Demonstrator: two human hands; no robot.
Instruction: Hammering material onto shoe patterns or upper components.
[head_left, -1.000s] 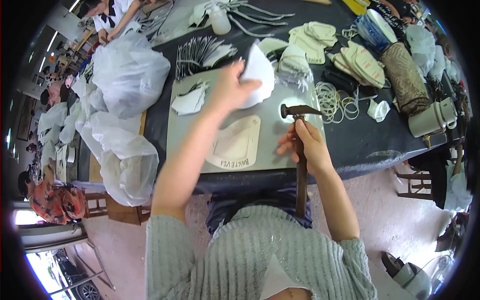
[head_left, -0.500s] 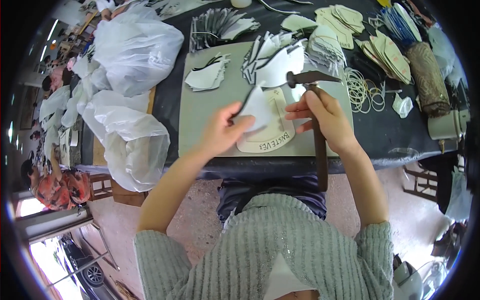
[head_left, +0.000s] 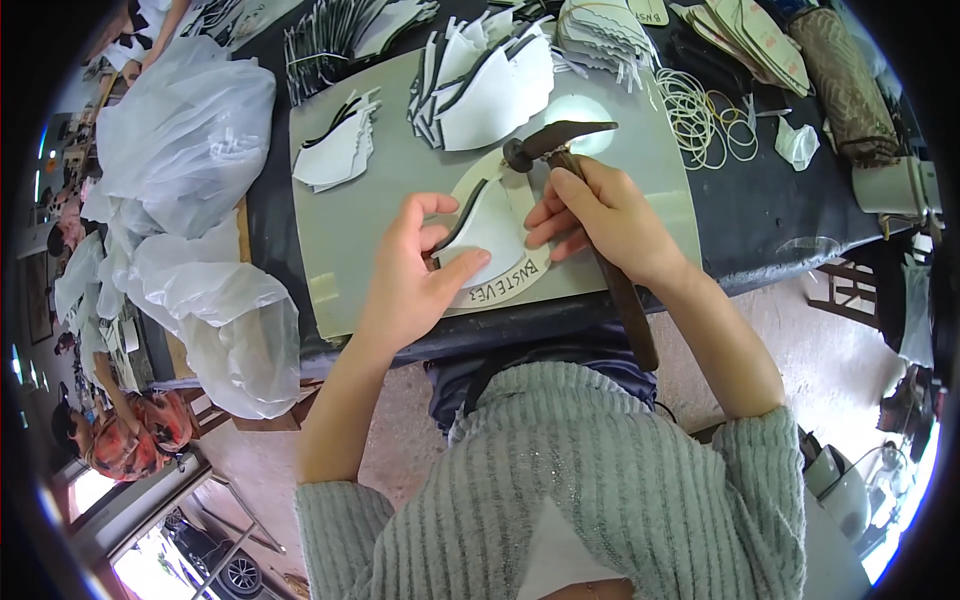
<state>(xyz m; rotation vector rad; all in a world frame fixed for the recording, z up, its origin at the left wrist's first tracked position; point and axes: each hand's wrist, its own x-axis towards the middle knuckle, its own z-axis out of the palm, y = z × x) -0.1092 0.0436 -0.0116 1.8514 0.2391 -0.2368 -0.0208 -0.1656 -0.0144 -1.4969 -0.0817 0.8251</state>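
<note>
A white curved piece with a black edge strip (head_left: pixel 492 238) lies over a cream template (head_left: pixel 527 195) with handwriting on it. My left hand (head_left: pixel 418 270) holds the piece at its left side, with the thumb on its face and the fingers at the black edge. In my right hand (head_left: pixel 605 215) rests a hammer (head_left: pixel 628 318), its dark head above the template's top and its handle slanting down past the table edge. The right fingertips are by the piece's right edge; whether they touch it I cannot tell.
A grey board (head_left: pixel 345 235) lies under the work. On it sit a small stack of white pieces (head_left: pixel 338 150) and a larger fanned pile (head_left: pixel 500 85). White plastic bags (head_left: pixel 185 130) crowd the left. Rubber bands (head_left: pixel 700 120) and a patterned roll (head_left: pixel 845 85) are at right.
The white piece has come down onto the template, turned slightly. My left hand moved lower with it, and the right hand with the hammer shifted left. The whole view has also shifted.
</note>
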